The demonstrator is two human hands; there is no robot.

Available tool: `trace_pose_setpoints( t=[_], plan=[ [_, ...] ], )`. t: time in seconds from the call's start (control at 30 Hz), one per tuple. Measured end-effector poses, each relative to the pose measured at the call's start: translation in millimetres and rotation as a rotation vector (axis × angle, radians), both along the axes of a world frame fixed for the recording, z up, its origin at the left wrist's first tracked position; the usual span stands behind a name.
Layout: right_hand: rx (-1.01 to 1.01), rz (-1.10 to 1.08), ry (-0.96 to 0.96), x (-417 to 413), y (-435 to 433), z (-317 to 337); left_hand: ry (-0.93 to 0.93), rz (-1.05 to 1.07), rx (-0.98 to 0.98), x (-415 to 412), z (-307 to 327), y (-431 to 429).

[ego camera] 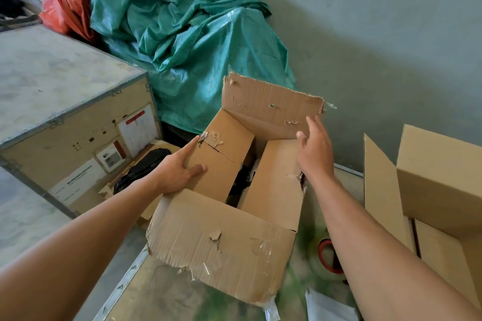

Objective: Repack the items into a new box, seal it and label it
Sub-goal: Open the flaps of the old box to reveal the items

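Already unsealed, the torn old box sits mid-desk, its long axis running away from the person, dark items showing in the gap between its inner flaps. Left hand presses flat and open on the left flap; right hand, open and empty, hovers over the right flap, with the new box farther right

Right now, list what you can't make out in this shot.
- Old box contents, head view: side flaps cover all but a dark gap.
- Tape roll: right arm crosses it.
- New box: cut off by the right edge.
- Crate labels: print too small.
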State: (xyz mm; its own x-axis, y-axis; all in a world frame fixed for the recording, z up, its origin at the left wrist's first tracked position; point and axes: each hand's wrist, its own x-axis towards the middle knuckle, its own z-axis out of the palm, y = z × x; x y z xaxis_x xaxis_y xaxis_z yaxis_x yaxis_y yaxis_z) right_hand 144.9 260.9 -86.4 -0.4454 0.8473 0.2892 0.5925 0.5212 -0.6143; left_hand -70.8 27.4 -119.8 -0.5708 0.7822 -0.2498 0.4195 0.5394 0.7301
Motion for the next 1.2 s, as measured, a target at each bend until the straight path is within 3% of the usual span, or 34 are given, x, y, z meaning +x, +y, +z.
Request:
trace_pose_setpoints(
  t=[0.1,0.2,0.3,0.5,0.67,0.83,1.0,1.13,1.2],
  plan=[
    [-0.108,0.052,-0.288,5,8,-15,0.000,0.000,-0.016,1,0,1],
    [-0.176,0.095,-0.428,11,10,-29,0.110,-0.013,-0.056,0,-1,5],
    [-0.168,0.058,-0.432,10,9,-34,0.197,-0.023,-0.063,1,-3,8],
    [-0.121,0.010,-0.275,7,9,-27,0.128,-0.009,-0.050,-3,-5,6],
    [-0.116,0.025,-0.415,0,24,-21,0.126,-0.017,-0.044,-3,-3,7],
    [-0.253,0.058,-0.544,-2,46,-14,0.109,-0.017,-0.040,-4,-3,5],
    [-0.353,0.058,-0.416,-4,54,-17,0.085,-0.005,-0.050,-4,-7,5],
    [-0.290,0.045,-0.526,-5,40,-23,0.111,0.013,-0.101,-2,-7,8],
    [-0.216,0.028,-0.602,-5,22,-23,0.229,0.011,-0.143,5,-3,12]
  ],
)
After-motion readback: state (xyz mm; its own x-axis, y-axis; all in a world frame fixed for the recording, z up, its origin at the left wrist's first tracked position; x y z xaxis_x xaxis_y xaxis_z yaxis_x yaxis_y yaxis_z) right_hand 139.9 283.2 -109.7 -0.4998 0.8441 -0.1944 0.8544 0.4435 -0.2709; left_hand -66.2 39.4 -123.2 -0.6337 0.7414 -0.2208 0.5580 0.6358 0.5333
